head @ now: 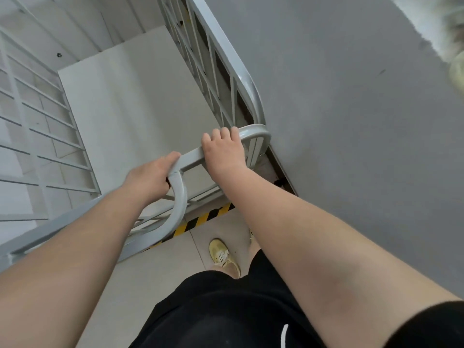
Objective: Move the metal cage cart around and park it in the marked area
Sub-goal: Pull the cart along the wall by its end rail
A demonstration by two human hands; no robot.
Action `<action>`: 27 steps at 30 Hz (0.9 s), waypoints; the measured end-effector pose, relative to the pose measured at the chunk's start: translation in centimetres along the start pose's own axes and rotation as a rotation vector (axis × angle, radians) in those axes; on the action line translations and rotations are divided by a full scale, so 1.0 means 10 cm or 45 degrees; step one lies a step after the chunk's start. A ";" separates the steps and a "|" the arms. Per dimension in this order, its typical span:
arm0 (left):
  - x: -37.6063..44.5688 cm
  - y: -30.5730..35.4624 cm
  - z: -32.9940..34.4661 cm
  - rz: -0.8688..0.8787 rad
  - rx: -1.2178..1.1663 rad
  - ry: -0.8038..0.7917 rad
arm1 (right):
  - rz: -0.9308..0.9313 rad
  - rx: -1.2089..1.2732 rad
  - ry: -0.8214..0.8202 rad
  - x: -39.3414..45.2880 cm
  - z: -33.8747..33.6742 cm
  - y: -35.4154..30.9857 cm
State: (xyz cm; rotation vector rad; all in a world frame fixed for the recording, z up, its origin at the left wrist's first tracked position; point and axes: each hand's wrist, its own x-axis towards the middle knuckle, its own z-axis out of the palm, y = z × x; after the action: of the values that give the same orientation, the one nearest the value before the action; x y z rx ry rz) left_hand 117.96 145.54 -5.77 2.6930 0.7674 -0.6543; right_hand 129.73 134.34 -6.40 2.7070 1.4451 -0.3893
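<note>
I look straight down into a grey metal cage cart [218, 59] with barred side walls and a white floor panel [130, 101]. My left hand [150, 175] grips the near top rail at its rounded left corner. My right hand [222, 150] is wrapped over the same rail close to the right corner. A strip of yellow and black marking tape [200, 219] runs on the tiled floor under the cart's near edge. Most of the tape is hidden by the cart.
A grey wall [351, 109] stands tight against the cart's right side. My yellow shoe [222, 254] and black shorts [226, 310] are on the pale tile floor just behind the tape. The cart's left barred wall [45, 136] fills the left of the view.
</note>
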 end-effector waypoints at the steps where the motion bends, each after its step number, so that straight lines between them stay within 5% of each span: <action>1: -0.03 0.00 0.01 -0.013 -0.003 -0.009 | -0.015 0.008 0.001 -0.02 0.02 -0.01; 10: -0.04 0.28 -0.14 -0.254 -0.171 -0.389 | -0.381 0.276 -0.012 -0.09 0.06 0.31; 14: 0.24 0.77 -0.31 -0.242 -0.369 -0.270 | -0.291 0.343 -0.040 -0.04 -0.05 0.80; 18: 0.49 1.33 -0.19 -0.185 -0.147 -0.199 | -0.183 0.320 -0.184 -0.01 0.00 1.07; 27: 0.55 1.34 -0.13 -0.284 -0.100 -0.084 | -0.364 0.187 -0.262 0.14 -0.17 0.88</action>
State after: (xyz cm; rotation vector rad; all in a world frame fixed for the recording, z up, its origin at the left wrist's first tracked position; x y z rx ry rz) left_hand 129.98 137.34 -5.60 2.5233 1.0630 -0.7428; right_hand 138.08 130.77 -5.73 2.4711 1.8062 -0.7926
